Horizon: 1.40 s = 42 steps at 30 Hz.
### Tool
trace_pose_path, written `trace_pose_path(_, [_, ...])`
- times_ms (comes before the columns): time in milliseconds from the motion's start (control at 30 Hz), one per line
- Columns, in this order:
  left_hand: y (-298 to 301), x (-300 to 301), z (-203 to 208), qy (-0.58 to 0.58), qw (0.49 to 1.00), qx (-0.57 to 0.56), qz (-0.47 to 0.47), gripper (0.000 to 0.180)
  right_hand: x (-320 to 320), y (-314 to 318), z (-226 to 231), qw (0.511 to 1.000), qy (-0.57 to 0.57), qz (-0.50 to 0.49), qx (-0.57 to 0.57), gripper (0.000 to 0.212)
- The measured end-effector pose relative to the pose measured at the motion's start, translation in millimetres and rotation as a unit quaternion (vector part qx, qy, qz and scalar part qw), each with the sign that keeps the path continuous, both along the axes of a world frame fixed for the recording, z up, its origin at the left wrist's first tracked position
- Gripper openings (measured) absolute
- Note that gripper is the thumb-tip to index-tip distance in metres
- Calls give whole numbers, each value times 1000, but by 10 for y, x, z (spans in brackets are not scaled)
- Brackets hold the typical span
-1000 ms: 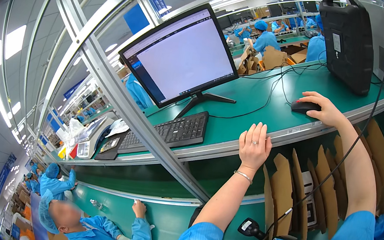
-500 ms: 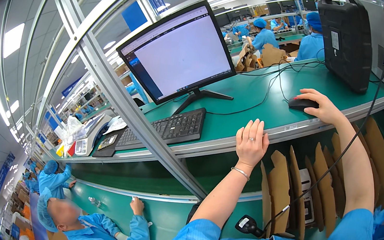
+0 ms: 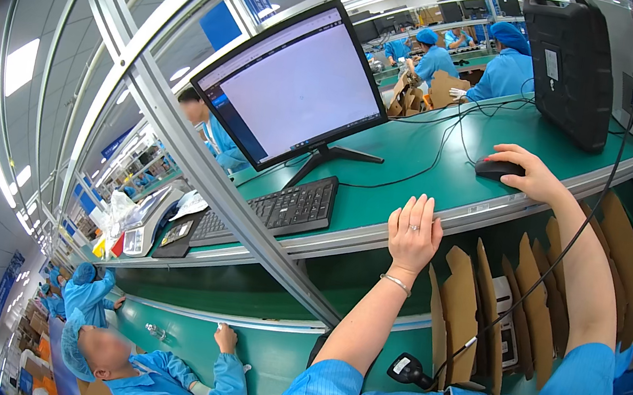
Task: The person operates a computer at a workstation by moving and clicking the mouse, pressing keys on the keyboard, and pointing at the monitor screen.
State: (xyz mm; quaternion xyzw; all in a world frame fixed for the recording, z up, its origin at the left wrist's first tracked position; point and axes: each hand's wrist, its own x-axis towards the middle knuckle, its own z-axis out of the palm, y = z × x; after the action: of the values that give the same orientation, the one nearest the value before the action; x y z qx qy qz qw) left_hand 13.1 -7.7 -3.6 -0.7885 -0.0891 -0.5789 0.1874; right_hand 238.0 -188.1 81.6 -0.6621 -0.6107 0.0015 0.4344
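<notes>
I am cupping the black mouse point(image 3: 498, 169) with my right hand point(image 3: 531, 176), right of the keyboard point(image 3: 275, 210) on the green surface point(image 3: 415, 175) — left hand point(image 3: 412, 238) resting flat, fingers together, on its front edge — likely mid-pointing; next comes a small, steady cursor move.

Blue short sleeves; left hand point(image 3: 412, 238) wears ring, bracelet.

The right hand point(image 3: 531, 174) rests on a black mouse point(image 3: 496, 170) on the green shelf point(image 3: 416, 171). The left hand point(image 3: 412, 238) lies flat against the shelf's front edge, near a black keyboard point(image 3: 283, 211) below a tilted monitor point(image 3: 295, 87).
</notes>
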Motion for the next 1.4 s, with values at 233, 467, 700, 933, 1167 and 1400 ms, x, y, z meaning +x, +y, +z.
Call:
trace_pose_path(233, [0,-8,1,-1,1000,-3,2,34,0,16,8,1000,0,8,0,48])
trace_pose_path(467, [15,8,-9,5,1000,-10,-3,35,-36,11,32,1000,-5,4,5,45])
trace_pose_path(700, [11,-3,-22,2,1000,-15,-9,37,-17,14,10,1000,-3,-5,23,45])
trace_pose_path(933, [17,16,-47,-7,1000,-19,-20,40,-10,6,8,1000,8,-8,10,47])
trace_pose_path(1167, [30,7,-31,-11,1000,-12,-23,39,-31,14,24,1000,17,-12,6,46])
trace_pose_path(1400, [36,-29,-44,-13,1000,-9,-21,39,-99,21,26,999,37,-2,7,46])
